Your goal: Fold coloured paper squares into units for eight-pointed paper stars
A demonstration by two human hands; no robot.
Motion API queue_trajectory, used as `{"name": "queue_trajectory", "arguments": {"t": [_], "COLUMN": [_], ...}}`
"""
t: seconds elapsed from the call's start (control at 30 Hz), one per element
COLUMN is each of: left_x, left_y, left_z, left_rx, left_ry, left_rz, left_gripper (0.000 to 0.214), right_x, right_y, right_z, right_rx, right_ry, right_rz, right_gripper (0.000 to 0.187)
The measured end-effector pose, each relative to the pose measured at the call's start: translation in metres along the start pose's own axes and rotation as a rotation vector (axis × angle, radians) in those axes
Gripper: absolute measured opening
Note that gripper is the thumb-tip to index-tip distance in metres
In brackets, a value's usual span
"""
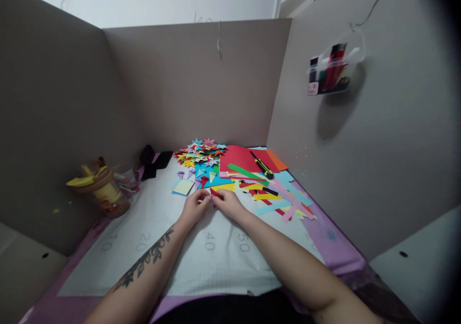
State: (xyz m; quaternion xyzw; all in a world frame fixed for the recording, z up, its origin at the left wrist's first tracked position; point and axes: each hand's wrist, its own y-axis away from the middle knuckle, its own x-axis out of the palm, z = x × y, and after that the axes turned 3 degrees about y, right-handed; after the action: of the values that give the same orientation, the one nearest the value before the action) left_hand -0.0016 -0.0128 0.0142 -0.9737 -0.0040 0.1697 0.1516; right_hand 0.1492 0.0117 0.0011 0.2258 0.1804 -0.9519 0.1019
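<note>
Red paper (213, 192): is slanting down rightward.
Left hand (196, 205): is pinching narrowly at its lower left.
Right hand (228, 203): is pinching its right end, lying nearer.

I'm standing by a craft workspace: grey partitions (201, 84) screen a table (331, 247) on three sides, coloured paper strips (267, 197) and a cutter (264, 167) lie right of centre, and folded paper stars (202, 153) are heaped mid-frame.

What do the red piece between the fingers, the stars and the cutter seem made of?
Red piece: probably matte paper, with a sharp, folded-looking edge.
Stars: likely matte paper too, with thin, crisp points.
Cutter: perhaps plastic, judging by its black-and-yellow body; finish unclear.
</note>
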Motion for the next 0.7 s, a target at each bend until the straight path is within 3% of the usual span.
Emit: {"name": "queue_trajectory", "arguments": {"t": [0.2, 0.5, 0.7], "left_x": [-0.0004, -0.0009, -0.001], "left_y": [-0.0007, -0.0016, -0.002], "left_z": [0.001, 0.0036, 0.0051], "left_rx": [-0.027, -0.097, -0.144], "left_ry": [0.018, 0.072, 0.124], "left_rz": [0.019, -0.031, -0.022], "left_gripper": [0.02, 0.022, 0.026], "right_x": [-0.0005, -0.0059, -0.0084], "right_y": [0.0003, -0.003, -0.0024], "right_z": [0.0033, 0.0016, 0.0015], "right_rx": [-0.003, 0.075, 0.137], "right_ry": [-0.136, -0.197, -0.218], "right_rz": [0.02, -0.057, 0.009], "right_gripper": [0.009, 0.01, 0.012]}}
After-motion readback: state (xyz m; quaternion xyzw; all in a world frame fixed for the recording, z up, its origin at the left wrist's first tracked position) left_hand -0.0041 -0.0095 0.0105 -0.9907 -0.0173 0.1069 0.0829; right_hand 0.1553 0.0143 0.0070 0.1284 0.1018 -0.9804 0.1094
